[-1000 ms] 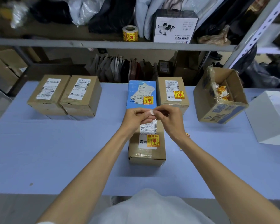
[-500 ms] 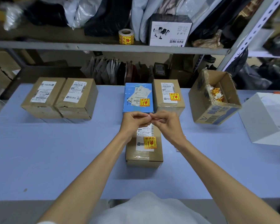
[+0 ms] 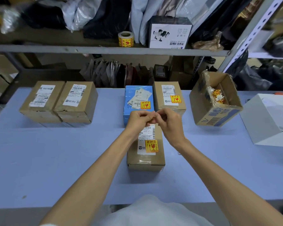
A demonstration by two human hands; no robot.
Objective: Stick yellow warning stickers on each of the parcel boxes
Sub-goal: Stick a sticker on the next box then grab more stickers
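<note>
Okay, I'm seeing the open carton (image 3: 201,103) holding crumpled sticker scraps (image 3: 216,95). Five parcels are sitting out: front parcel (image 3: 145,160), blue parcel (image 3: 129,95) and rear brown parcel (image 3: 160,97) each wearing one yellow sticker, two left parcels (image 3: 75,101) bare. The left hand (image 3: 140,119) and right hand (image 3: 170,122) are curling fingertip to fingertip above the front parcel; I can't tell what they're pinching.

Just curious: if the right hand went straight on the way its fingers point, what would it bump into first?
The left hand: the right hand points straight at it, and their fingers seem to touch.

Tilted open carton (image 3: 203,110) of crumpled scraps (image 3: 216,95), white box (image 3: 266,126) at right, printed carton (image 3: 169,35) on the shelf (image 3: 88,50).
</note>
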